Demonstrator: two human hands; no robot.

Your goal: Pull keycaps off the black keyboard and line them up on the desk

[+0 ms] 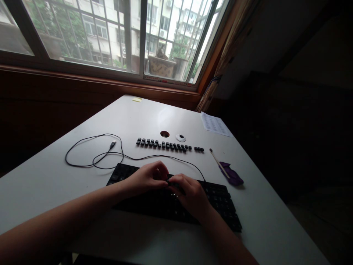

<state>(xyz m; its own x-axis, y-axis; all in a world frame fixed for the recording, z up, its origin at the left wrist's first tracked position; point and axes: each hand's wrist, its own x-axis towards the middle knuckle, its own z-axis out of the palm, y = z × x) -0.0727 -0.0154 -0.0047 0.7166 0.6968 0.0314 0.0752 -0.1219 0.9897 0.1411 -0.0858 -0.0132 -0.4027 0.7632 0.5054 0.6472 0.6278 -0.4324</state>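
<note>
In the head view, a black keyboard point(220, 198) lies at a slant on a white desk point(256, 206), under both of the person's hands. The left hand point(150, 178) reaches over the keyboard's middle, thumb and forefinger curved toward each other, their tips beside the fingertips of the right hand point(191, 191). The right hand's fingers are bent inward just above the keyboard. Something small and dark shows where the fingertips meet, but it is too small and shaded to say what it is, or which hand pinches it.

Beyond the keyboard stand loose black keys point(154, 145) in two close rows, with a short row of keys point(199, 149) at their right end. A round white cap point(181, 138) and a hole in the desk lie farther beyond the keyboard. The keyboard's cable point(135, 159) runs from its far edge to loops past its left end, where the plug point(112, 145) lies. Off the keyboard's far right corner, a thin brush point(220, 165) rests partly on a purple cloth point(235, 178). A printed paper point(215, 124) lies well beyond that corner.
</note>
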